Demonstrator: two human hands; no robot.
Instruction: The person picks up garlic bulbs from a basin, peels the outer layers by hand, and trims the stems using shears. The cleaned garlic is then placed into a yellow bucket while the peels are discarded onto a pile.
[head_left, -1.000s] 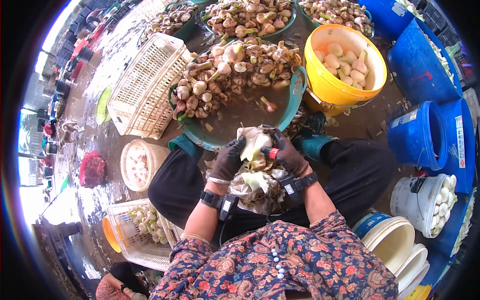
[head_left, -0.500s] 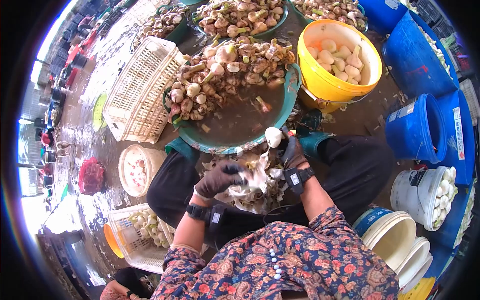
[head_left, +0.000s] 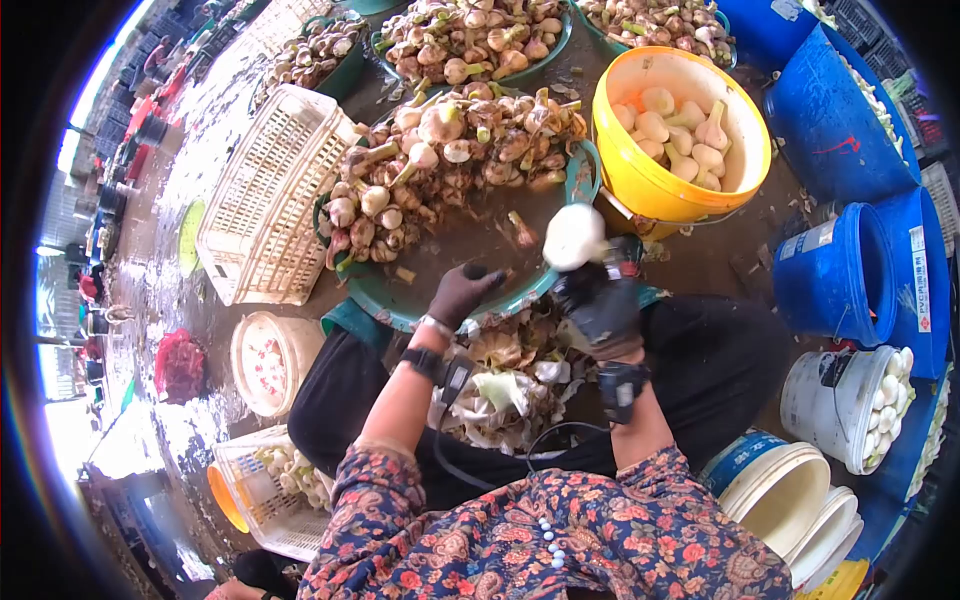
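My right hand [head_left: 602, 310], in a dark glove and blurred by motion, is closed on a peeled white garlic bulb [head_left: 574, 238] over the right side of the green tub's rim. A small red piece [head_left: 627, 258] shows beside its fingers; I cannot make out what it belongs to. My left hand [head_left: 465, 295], in a brown glove with dark fingertips, reaches over the near side of the tub [head_left: 583, 180], fingers apart and holding nothing. Unpeeled garlic [head_left: 440, 150] is heaped in the tub's far and left parts. Garlic skins [head_left: 510, 400] lie between my legs.
A yellow bucket [head_left: 625, 165] with peeled bulbs stands right of the tub. White crates [head_left: 275, 200] and a white bucket [head_left: 268, 362] are at the left. Blue buckets [head_left: 825, 275] and a white bucket of garlic [head_left: 825, 405] line the right. More garlic tubs [head_left: 470, 45] stand behind.
My right hand has moved up toward the yellow bucket with the white bulb. My left hand has left the skins at my lap and moved forward over the tub.
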